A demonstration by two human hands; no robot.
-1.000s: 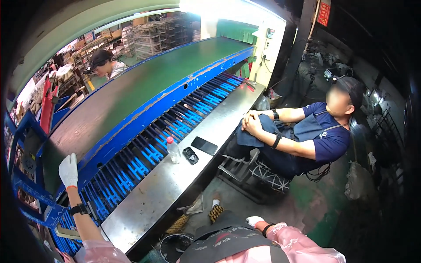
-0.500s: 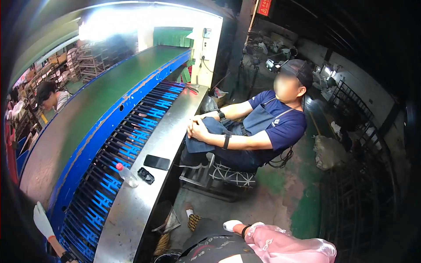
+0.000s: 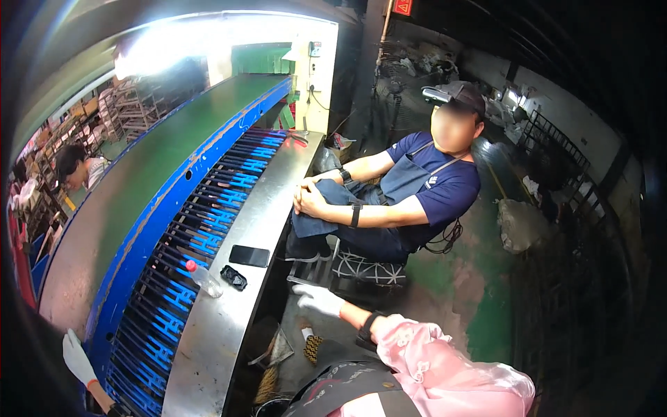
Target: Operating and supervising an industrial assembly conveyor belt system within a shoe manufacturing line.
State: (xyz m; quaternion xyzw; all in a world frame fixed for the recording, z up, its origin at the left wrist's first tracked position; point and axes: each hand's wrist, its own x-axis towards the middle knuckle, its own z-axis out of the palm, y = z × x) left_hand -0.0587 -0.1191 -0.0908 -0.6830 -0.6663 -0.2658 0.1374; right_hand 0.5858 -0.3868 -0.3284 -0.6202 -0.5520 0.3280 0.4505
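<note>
My left hand (image 3: pixel 78 359), in a white glove, rests with fingers stretched at the near end of the blue side frame (image 3: pixel 125 274) of a green conveyor belt (image 3: pixel 149 156). Nothing shows in it. My right hand (image 3: pixel 319 300), also white-gloved, is held out over the floor beside the steel ledge (image 3: pixel 208 347), fingers extended and holding nothing. On that ledge lie a dark phone (image 3: pixel 250 256) and a small black object (image 3: pixel 233 277) that I cannot make out. A clear plastic bottle with a red cap (image 3: pixel 206 281) is beside them.
Blue-and-black rollers (image 3: pixel 167 306) run between conveyor and ledge. A seated co-worker (image 3: pixel 434 187), hands clasped over a knee, is right of the ledge. Red-handled pliers (image 3: pixel 297 137) lie at its far end. Another person (image 3: pixel 82 169) is beyond the belt. A pale sack (image 3: pixel 521 226) lies on the floor.
My right hand has risen from my lap, moving left and outward toward the ledge, fingers extended. My left hand stays near the conveyor frame. The view has shifted slightly.
</note>
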